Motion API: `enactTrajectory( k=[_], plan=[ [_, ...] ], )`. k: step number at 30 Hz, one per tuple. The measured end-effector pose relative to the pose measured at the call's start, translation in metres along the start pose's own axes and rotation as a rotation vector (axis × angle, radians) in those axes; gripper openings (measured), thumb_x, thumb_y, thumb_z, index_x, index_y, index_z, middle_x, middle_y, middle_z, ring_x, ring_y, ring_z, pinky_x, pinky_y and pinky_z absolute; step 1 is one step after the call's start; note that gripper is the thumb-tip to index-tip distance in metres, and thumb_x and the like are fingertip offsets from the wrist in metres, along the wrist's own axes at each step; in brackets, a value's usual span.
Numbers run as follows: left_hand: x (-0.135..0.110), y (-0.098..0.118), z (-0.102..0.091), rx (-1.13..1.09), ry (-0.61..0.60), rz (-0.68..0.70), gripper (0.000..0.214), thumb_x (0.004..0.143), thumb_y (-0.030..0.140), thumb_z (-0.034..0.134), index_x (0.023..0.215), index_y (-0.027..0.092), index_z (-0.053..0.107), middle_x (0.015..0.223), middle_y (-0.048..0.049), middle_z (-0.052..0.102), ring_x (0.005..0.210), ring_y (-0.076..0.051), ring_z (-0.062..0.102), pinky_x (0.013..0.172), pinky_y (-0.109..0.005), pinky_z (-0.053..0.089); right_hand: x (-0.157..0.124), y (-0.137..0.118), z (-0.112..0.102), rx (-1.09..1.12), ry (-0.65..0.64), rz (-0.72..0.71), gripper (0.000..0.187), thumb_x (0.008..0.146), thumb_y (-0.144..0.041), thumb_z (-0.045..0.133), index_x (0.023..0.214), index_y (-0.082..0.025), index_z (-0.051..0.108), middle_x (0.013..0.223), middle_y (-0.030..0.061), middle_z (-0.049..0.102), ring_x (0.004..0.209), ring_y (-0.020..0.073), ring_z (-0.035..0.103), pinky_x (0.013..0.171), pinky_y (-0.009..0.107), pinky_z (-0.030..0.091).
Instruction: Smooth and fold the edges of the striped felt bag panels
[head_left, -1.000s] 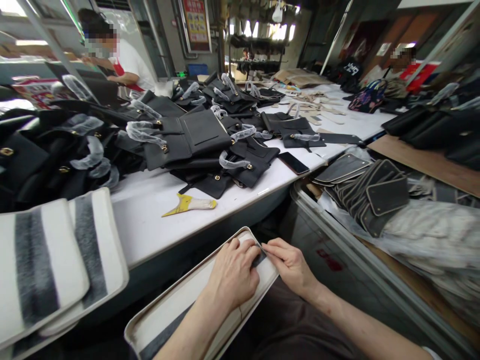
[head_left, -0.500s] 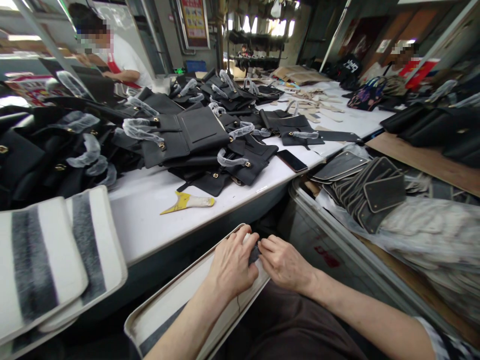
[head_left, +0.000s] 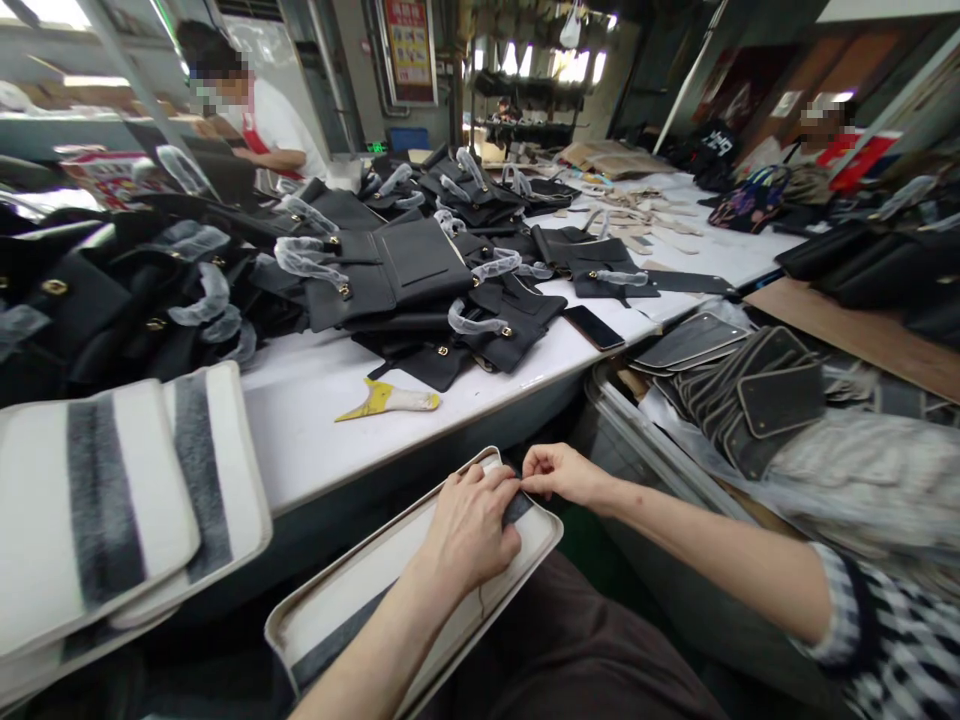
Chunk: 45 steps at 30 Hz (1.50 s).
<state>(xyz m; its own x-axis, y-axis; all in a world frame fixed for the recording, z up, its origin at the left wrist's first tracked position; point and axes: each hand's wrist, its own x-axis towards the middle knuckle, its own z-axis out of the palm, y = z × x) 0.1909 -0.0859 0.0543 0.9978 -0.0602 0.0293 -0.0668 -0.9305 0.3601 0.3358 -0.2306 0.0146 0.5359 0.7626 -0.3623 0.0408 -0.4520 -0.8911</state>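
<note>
A shallow white panel with a raised rim and dark grey bands (head_left: 420, 545) lies slanted across my lap. My left hand (head_left: 472, 515) rests flat on its far end, fingers slightly bent and thumb apart, beside a short dark band. At the far rim, my right hand (head_left: 562, 473) pinches with thumb and fingers, close to the left fingertips. What sits in that pinch is too small to make out. A thin loose thread (head_left: 481, 600) hangs on the panel below my left hand. Similar white panels with a grey band (head_left: 142, 480) are stacked at the left.
Black bags with wrapped handles (head_left: 397, 265) cover much of the white table (head_left: 315, 450). A yellow-and-white pointed piece (head_left: 386, 400) and a phone (head_left: 594, 327) lie near its edge. Dark flat pieces (head_left: 780, 395) fill a bin at right. A co-worker (head_left: 277, 120) stands back left.
My right hand has moved slightly up and away from the panel, baring its far corner. My left hand stays on the panel. The whole view has shifted a little.
</note>
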Motion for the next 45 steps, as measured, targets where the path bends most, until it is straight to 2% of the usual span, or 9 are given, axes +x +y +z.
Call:
enactTrajectory(
  k=[8, 16, 22, 27, 32, 36, 39, 42, 45],
  plan=[
    [0.000, -0.007, 0.002, -0.061, 0.006, -0.035, 0.040, 0.072, 0.025, 0.055, 0.112, 0.025, 0.059, 0.125, 0.0017, 0.063, 0.106, -0.026, 0.053, 0.084, -0.045, 0.043, 0.021, -0.010, -0.014, 0.063, -0.285, 0.283, 0.046, 0.058, -0.043, 0.084, 0.074, -0.019, 0.048, 0.059, -0.0076, 0.053, 0.051, 0.0072, 0.051, 0.049, 0.021, 0.048],
    [0.007, -0.012, 0.003, -0.074, -0.041, -0.028, 0.034, 0.071, 0.025, 0.057, 0.104, 0.021, 0.061, 0.117, -0.0039, 0.065, 0.103, -0.028, 0.054, 0.083, -0.043, 0.047, 0.044, -0.028, -0.019, -0.015, -0.445, 0.497, 0.051, 0.046, -0.035, 0.090, 0.069, -0.018, 0.048, 0.055, -0.0084, 0.056, 0.048, 0.0096, 0.056, 0.049, 0.024, 0.054],
    [0.005, -0.010, 0.002, -0.098, -0.039, -0.023, 0.033, 0.073, 0.025, 0.054, 0.105, 0.020, 0.062, 0.117, -0.0058, 0.064, 0.104, -0.028, 0.053, 0.086, -0.044, 0.047, 0.048, -0.029, -0.014, -0.047, -0.430, 0.541, 0.050, 0.046, -0.031, 0.090, 0.066, -0.019, 0.045, 0.052, -0.0085, 0.054, 0.047, 0.0105, 0.056, 0.047, 0.024, 0.053],
    [0.002, -0.010, 0.003, -0.090, -0.018, -0.058, 0.033, 0.075, 0.025, 0.056, 0.106, 0.019, 0.061, 0.126, -0.0061, 0.059, 0.107, -0.026, 0.053, 0.090, -0.041, 0.046, 0.047, -0.026, -0.012, -0.001, -0.430, 0.556, 0.056, 0.043, -0.033, 0.092, 0.064, -0.019, 0.042, 0.051, -0.0090, 0.052, 0.049, 0.0099, 0.054, 0.050, 0.026, 0.053],
    [-0.015, -0.006, -0.003, -0.080, -0.002, -0.115, 0.023, 0.080, 0.022, 0.054, 0.103, 0.019, 0.061, 0.114, -0.0069, 0.061, 0.106, -0.025, 0.053, 0.092, -0.038, 0.046, 0.036, -0.024, -0.011, 0.050, -0.386, 0.542, 0.058, 0.044, -0.042, 0.092, 0.066, -0.019, 0.043, 0.053, -0.0085, 0.049, 0.050, 0.0074, 0.048, 0.048, 0.020, 0.042],
    [-0.042, 0.004, -0.017, -0.046, 0.026, -0.231, 0.016, 0.086, 0.020, 0.050, 0.096, 0.019, 0.063, 0.107, -0.0077, 0.062, 0.106, -0.026, 0.053, 0.092, -0.041, 0.045, 0.027, -0.020, -0.007, 0.071, -0.334, 0.505, 0.057, 0.049, -0.045, 0.090, 0.066, -0.019, 0.043, 0.054, -0.0076, 0.046, 0.048, 0.0067, 0.042, 0.043, 0.019, 0.028],
    [-0.065, 0.010, -0.023, -0.013, 0.020, -0.349, 0.019, 0.089, 0.021, 0.046, 0.098, 0.019, 0.063, 0.109, -0.0082, 0.062, 0.105, -0.027, 0.054, 0.090, -0.044, 0.046, 0.023, -0.017, -0.005, 0.094, -0.310, 0.473, 0.057, 0.052, -0.046, 0.089, 0.066, -0.020, 0.040, 0.055, -0.0073, 0.045, 0.050, 0.0071, 0.040, 0.044, 0.021, 0.025],
    [-0.079, 0.012, -0.018, -0.011, 0.011, -0.448, 0.023, 0.092, 0.023, 0.045, 0.108, 0.021, 0.061, 0.116, -0.0069, 0.062, 0.107, -0.026, 0.055, 0.088, -0.043, 0.048, 0.021, -0.015, -0.005, 0.116, -0.312, 0.441, 0.057, 0.053, -0.047, 0.088, 0.067, -0.020, 0.040, 0.058, -0.0069, 0.045, 0.052, 0.0074, 0.040, 0.047, 0.022, 0.026],
    [-0.081, 0.014, -0.008, 0.014, 0.050, -0.523, 0.025, 0.093, 0.027, 0.048, 0.116, 0.024, 0.058, 0.121, -0.0052, 0.061, 0.111, -0.026, 0.054, 0.088, -0.042, 0.048, 0.018, -0.010, -0.006, 0.124, -0.304, 0.394, 0.055, 0.056, -0.048, 0.086, 0.068, -0.019, 0.041, 0.061, -0.0067, 0.045, 0.054, 0.0074, 0.039, 0.048, 0.022, 0.025]
  ],
)
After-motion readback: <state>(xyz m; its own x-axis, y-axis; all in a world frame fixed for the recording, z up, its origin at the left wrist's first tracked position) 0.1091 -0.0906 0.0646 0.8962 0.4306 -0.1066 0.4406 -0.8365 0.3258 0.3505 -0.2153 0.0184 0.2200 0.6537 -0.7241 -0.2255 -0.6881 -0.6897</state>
